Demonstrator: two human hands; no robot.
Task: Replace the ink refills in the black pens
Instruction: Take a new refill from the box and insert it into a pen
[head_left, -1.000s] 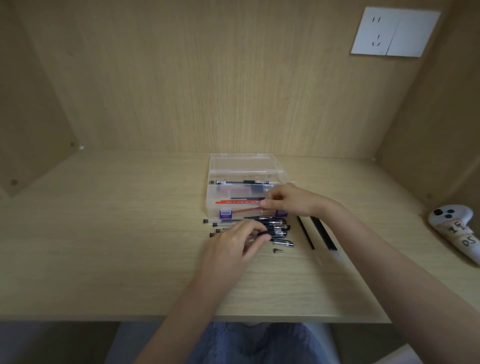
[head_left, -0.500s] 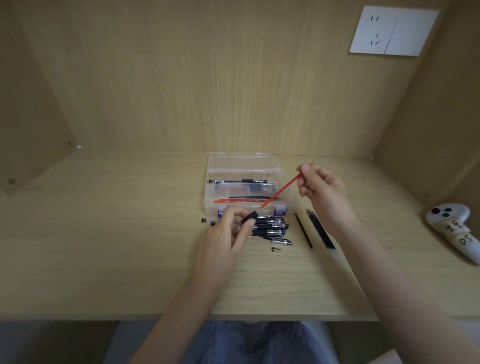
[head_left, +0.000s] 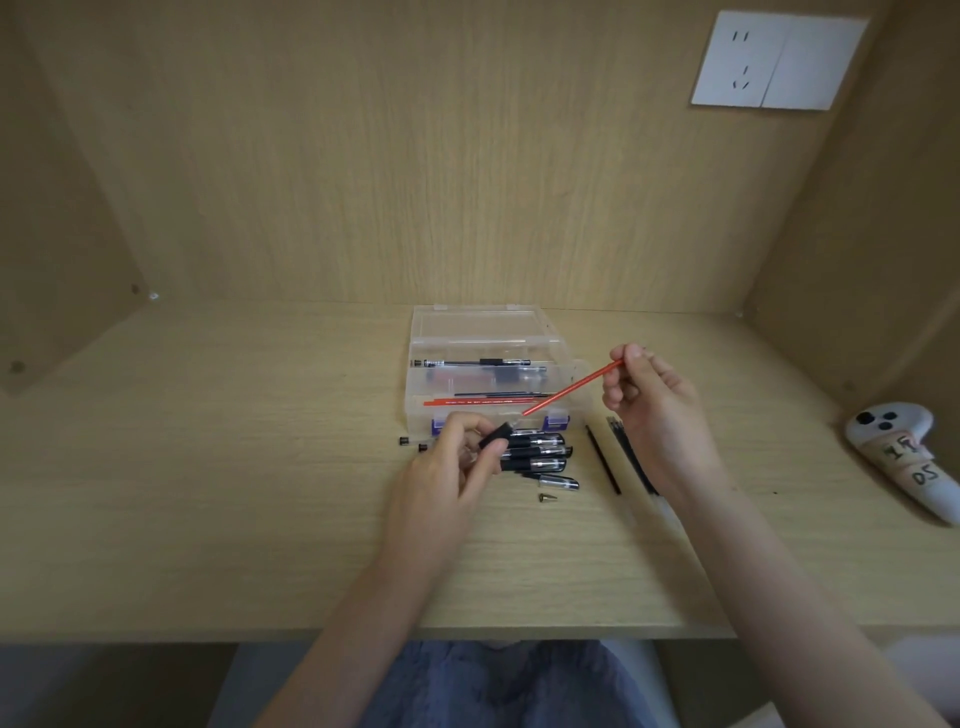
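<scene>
Left hand (head_left: 447, 467): fingers curled round a black pen barrel (head_left: 496, 434), held off the desk with its open end tilted up and to the right.
Right hand (head_left: 649, 400): thumb and fingertips pinch the top end of a red refill (head_left: 571, 388). The refill slants down-left and its lower end sits at the mouth of the barrel; how far in it is cannot be told.

Just beyond the left hand, a heap of black pens (head_left: 540, 452) lies on the desk (head_left: 208, 493), touching one another. Near them lie a loose pen cap (head_left: 558, 482) and a small metal tip (head_left: 547, 497). Black refills (head_left: 602, 460) lie beside the heap, partly under the right wrist.

Writing: the white controller (head_left: 904, 457) at far right carries two taped labels with handwritten marks, not clearly legible.

Container: a clear plastic box (head_left: 488, 332), lid folded back, purple latches at the front. Inside are one black pen (head_left: 478, 362), red refills (head_left: 483, 401) and a thin black refill.

Surface: light wood desk in an alcove of matching wood panels. A white socket plate (head_left: 779, 62) is on the back wall, upper right.
</scene>
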